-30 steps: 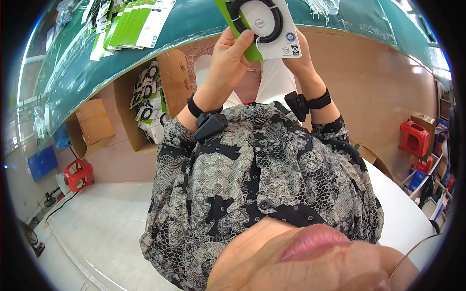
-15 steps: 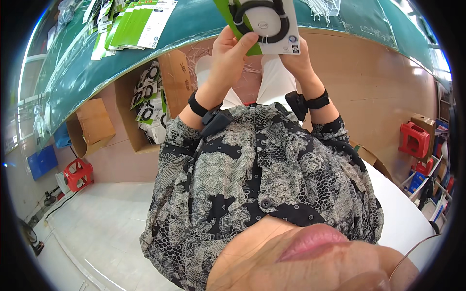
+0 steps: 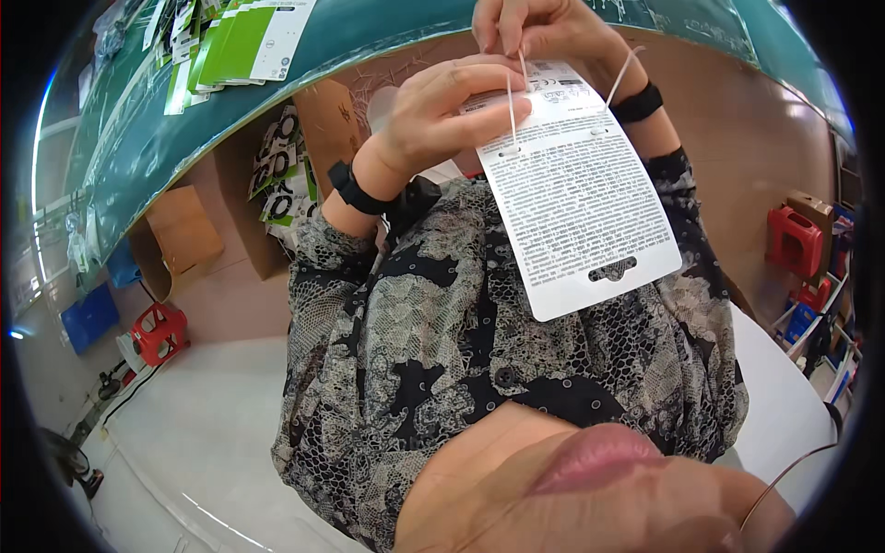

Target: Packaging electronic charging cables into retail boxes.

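Note:
The white backing card (image 3: 585, 217) hangs tilted in front of my chest, its printed back facing up and its hanging slot toward me. My left hand (image 3: 442, 109) is closed on the card's far left edge. From one pair of small holes rises a thin white cable tie (image 3: 513, 120); a second white tie (image 3: 624, 77) sticks up at the right, its end loose. My right hand (image 3: 558, 32) pinches a white tie strand above the card's far end. The black coiled cable on the card's other side is hidden.
On the green tabletop (image 3: 369, 41) a fanned pile of green-and-white cards (image 3: 249, 46) lies at the far left. Below the table, an open carton (image 3: 244, 198) holds several packed cables (image 3: 279, 170). Red stools (image 3: 159, 334) stand left and right (image 3: 795, 241).
The card has been turned over, from its cable side to its printed back, and brought nearer my chest. My right hand has moved from the card's edge to a tie.

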`<act>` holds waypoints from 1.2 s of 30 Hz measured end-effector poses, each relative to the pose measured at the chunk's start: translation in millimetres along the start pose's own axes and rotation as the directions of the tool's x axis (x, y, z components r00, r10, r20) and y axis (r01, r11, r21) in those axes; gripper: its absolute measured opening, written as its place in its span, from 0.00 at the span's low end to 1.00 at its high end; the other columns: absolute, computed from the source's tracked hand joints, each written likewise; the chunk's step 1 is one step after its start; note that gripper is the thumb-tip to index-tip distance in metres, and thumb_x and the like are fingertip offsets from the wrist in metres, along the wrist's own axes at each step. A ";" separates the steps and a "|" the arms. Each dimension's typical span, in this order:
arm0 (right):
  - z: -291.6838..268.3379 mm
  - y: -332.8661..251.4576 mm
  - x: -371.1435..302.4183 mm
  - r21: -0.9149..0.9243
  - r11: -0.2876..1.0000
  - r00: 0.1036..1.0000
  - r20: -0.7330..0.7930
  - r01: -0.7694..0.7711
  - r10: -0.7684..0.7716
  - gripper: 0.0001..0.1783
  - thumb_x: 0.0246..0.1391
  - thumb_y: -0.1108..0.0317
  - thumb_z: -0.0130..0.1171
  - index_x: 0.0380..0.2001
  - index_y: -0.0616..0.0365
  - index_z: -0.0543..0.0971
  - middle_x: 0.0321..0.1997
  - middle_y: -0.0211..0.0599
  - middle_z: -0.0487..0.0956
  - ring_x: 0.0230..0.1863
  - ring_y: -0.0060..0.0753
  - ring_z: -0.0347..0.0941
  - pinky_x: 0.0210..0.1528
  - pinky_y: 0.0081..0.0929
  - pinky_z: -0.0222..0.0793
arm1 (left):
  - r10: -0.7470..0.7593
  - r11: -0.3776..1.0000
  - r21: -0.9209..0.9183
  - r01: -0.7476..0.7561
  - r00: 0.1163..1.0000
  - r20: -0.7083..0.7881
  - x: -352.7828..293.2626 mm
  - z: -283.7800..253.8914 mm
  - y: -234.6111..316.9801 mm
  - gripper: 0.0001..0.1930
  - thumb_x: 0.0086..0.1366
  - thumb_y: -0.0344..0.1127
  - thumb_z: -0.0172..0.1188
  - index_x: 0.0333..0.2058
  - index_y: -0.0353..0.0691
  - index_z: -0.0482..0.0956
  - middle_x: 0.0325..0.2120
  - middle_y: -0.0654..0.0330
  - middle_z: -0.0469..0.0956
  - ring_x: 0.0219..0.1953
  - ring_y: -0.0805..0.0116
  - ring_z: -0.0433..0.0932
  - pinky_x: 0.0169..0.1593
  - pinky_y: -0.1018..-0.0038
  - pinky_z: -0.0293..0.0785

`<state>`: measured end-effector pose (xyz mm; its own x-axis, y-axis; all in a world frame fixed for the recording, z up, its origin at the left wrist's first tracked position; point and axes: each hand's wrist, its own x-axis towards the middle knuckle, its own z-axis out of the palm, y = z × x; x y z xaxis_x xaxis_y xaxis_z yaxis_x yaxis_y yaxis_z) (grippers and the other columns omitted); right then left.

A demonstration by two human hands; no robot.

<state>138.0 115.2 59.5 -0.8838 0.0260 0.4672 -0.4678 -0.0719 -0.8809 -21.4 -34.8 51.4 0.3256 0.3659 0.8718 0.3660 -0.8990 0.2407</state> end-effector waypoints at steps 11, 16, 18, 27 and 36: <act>16.6 -45.1 8.5 -0.013 0.984 0.979 -0.103 -0.177 0.175 0.03 0.48 0.78 0.65 0.26 0.64 0.79 0.33 0.37 0.76 0.36 0.27 0.71 0.39 0.23 0.67 | -0.008 1.000 0.011 0.007 0.997 0.078 -4.8 -6.4 -4.9 0.20 0.46 0.24 0.66 0.41 0.32 0.77 0.40 0.44 0.76 0.41 0.51 0.79 0.46 0.67 0.78; 22.6 -59.7 5.9 -0.208 0.923 0.902 -0.362 -0.323 0.234 0.07 0.51 0.77 0.62 0.35 0.63 0.77 0.32 0.32 0.76 0.35 0.23 0.71 0.39 0.19 0.67 | 0.069 0.997 0.014 -0.070 0.996 0.053 -3.2 -0.2 -14.4 0.17 0.50 0.25 0.64 0.41 0.31 0.76 0.40 0.43 0.76 0.40 0.50 0.80 0.44 0.66 0.79; 17.2 -45.8 3.8 -0.235 0.880 0.777 -0.594 -0.413 0.206 0.10 0.53 0.76 0.60 0.39 0.63 0.76 0.32 0.31 0.76 0.35 0.22 0.71 0.38 0.17 0.67 | -0.050 0.999 -0.006 0.050 0.993 -0.103 -10.3 -6.5 -14.0 0.13 0.54 0.24 0.61 0.40 0.29 0.75 0.38 0.44 0.77 0.41 0.50 0.79 0.43 0.65 0.79; 86.8 18.5 12.6 -0.755 0.526 0.526 -0.653 -0.393 -0.545 0.11 0.45 0.78 0.65 0.34 0.62 0.77 0.33 0.36 0.78 0.34 0.29 0.76 0.39 0.24 0.72 | -0.672 0.738 -0.382 0.556 0.562 -0.482 -21.2 23.0 -26.2 0.09 0.58 0.24 0.62 0.38 0.33 0.76 0.29 0.63 0.79 0.30 0.79 0.75 0.34 0.81 0.71; 76.7 34.9 27.6 -0.830 0.271 0.530 -0.528 -0.488 -0.663 0.12 0.43 0.81 0.60 0.33 0.63 0.72 0.30 0.41 0.75 0.34 0.44 0.72 0.36 0.34 0.70 | -0.441 0.846 0.019 0.532 0.720 -0.536 -10.7 29.4 -35.8 0.08 0.58 0.23 0.61 0.37 0.35 0.77 0.33 0.55 0.79 0.34 0.64 0.79 0.37 0.75 0.75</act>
<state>98.2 36.9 47.4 -0.1640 0.5883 0.7918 0.2955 0.7951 -0.5296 -12.4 0.5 20.9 -0.3945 0.5308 0.7501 0.4993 -0.5615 0.6599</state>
